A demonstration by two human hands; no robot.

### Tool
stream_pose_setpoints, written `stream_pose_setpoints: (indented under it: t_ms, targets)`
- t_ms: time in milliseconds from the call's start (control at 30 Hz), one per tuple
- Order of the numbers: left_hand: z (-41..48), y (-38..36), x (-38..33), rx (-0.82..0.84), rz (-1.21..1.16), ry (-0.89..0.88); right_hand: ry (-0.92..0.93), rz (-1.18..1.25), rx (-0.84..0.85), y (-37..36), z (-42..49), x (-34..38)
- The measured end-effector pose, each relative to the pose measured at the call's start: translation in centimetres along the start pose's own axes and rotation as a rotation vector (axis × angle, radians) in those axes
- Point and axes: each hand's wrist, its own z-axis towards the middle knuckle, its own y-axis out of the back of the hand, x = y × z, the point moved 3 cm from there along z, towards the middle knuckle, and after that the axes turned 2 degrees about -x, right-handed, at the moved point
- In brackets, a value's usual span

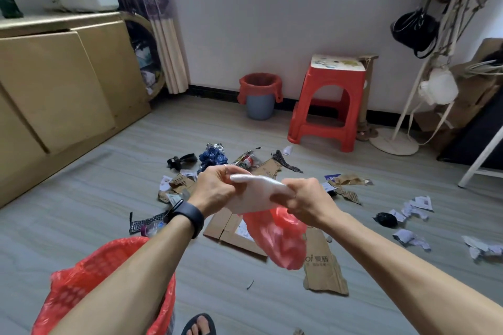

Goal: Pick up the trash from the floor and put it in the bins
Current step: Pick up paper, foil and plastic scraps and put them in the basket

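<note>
Near bin (89,266): red-lined basket under the left forearm, probably kept close so trash drops straight in.
Left hand (217,187): fingers curled together, pinching one edge of the white plastic bag (255,196).
White plastic bag: stretched between both hands above the floor, likely being bunched up or opened.
Red plastic bag (277,242): hangs limp below the white one, seemingly caught in the same grip.
Right hand (307,198): fingers clamped on the bag's other end.
Floor (81,212): grey, wood-grain; torn cardboard (324,269) and wrappers in the middle, crumpled paper (415,205) to the right.
Room: tan cabinet (54,90) left; grey bin (260,100) with red liner and red stool (329,111) by the white wall.
</note>
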Motion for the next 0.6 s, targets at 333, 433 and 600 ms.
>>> stream_pose_setpoints:
  t_ms: [333, 433, 600]
  targets:
    - [-0.6, -1.6, -0.7, -0.356, 0.115, 0.076, -0.014, 0.059, -0.364, 0.6, 0.5, 2.1]
    - [-0.5, -2.3, -1.1, -0.34, -0.07, 0.14, 0.082, 0.03, -0.41, 0.6, -0.3, 3.4]
    - [-0.5, -3.3, -2.2, -0.165, -0.084, 0.049, 0.19, 0.011, -0.334, 0.2, -1.3, 5.0]
